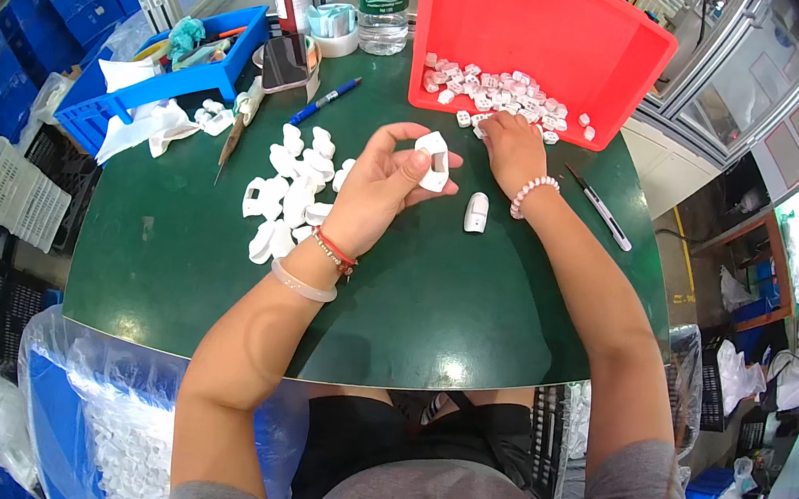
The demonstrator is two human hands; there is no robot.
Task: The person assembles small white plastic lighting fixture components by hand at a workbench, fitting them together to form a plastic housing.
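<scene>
A worker's left hand pinches a white plastic housing above a green table.

The grip presses thumb and fingertips on the housing's outer walls; it looks light, stiff and smooth, best taken by its sides. The right hand, fingers curled, reaches beyond the grip into small white parts at the lip of a red tray. Left of the grip lies a pile of white housings; beyond it stands a clear bottle with a green band label.
</scene>
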